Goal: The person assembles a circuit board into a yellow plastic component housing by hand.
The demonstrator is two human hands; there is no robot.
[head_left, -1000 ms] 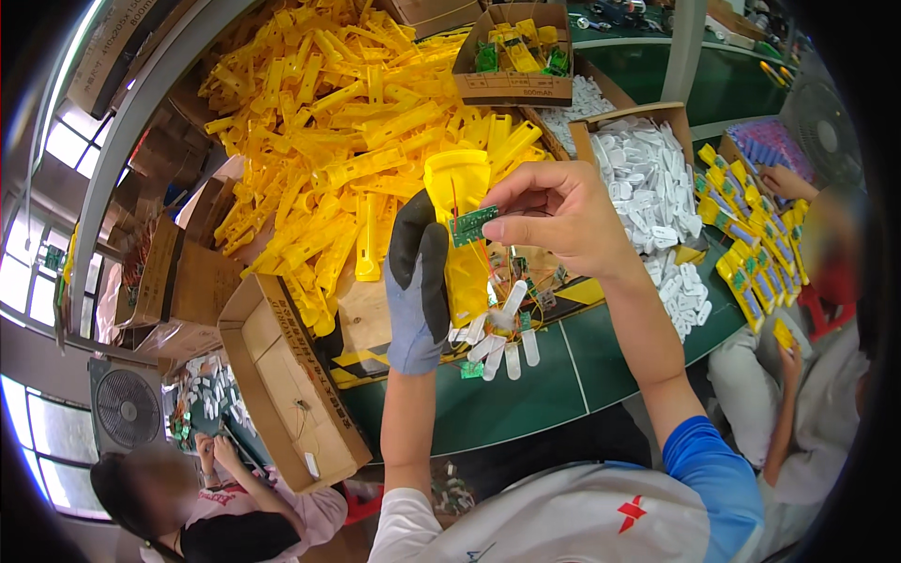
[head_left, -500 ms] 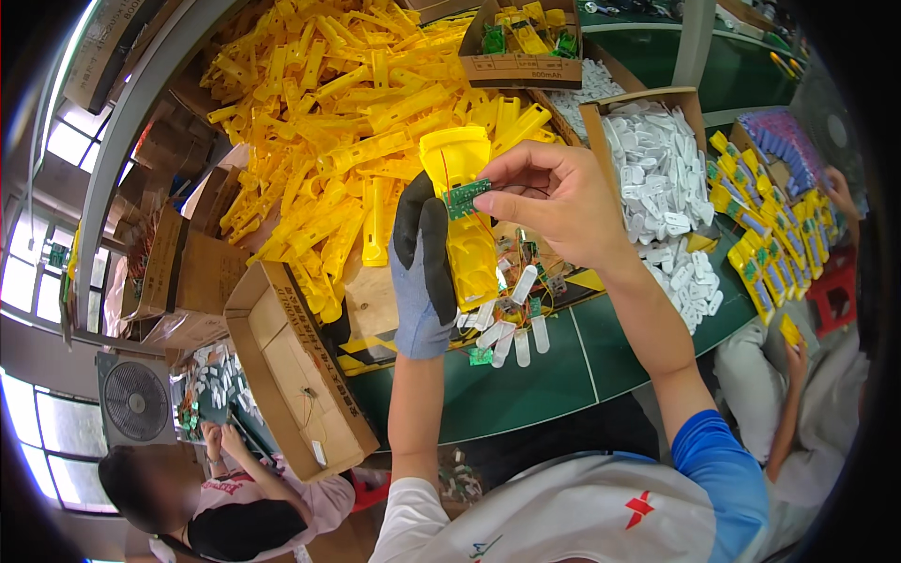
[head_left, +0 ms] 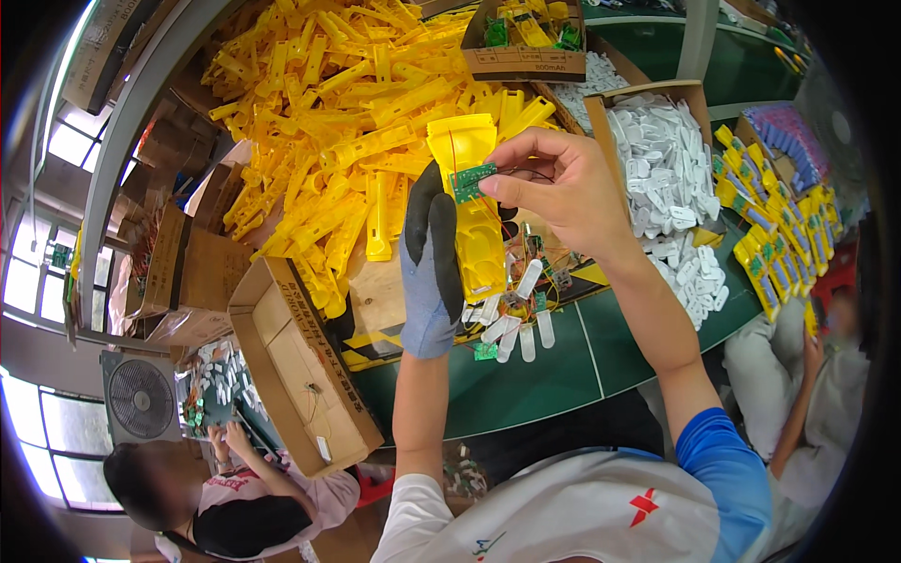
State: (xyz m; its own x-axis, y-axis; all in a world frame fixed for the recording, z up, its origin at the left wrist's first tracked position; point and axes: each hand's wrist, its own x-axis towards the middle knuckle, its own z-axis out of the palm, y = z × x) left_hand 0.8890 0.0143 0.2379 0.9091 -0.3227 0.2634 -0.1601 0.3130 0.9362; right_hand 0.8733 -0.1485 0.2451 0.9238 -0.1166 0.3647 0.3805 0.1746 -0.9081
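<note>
Hands meet: left hand (head_left: 434, 267) grips yellow shell (head_left: 469, 211), right hand (head_left: 554, 188) pinches green board (head_left: 473, 181).
Board now touching shell vs 1 s ago; fitting seems underway.

A single view comes from a wide fisheye camera worn on the person's head, looking steeply down over their own chest and forearms, which enter from the lower edge. It sits close to the raised left hand (head_left: 430, 272) and right hand (head_left: 554, 188), which fill the middle of the picture. Beyond them it faces the green counter (head_left: 526, 375) and a heap of yellow plastic parts (head_left: 328, 103) toward the top. Straight edges bend near the dark round rim. Other people show at the lower left and right margins, well below the camera.
</note>
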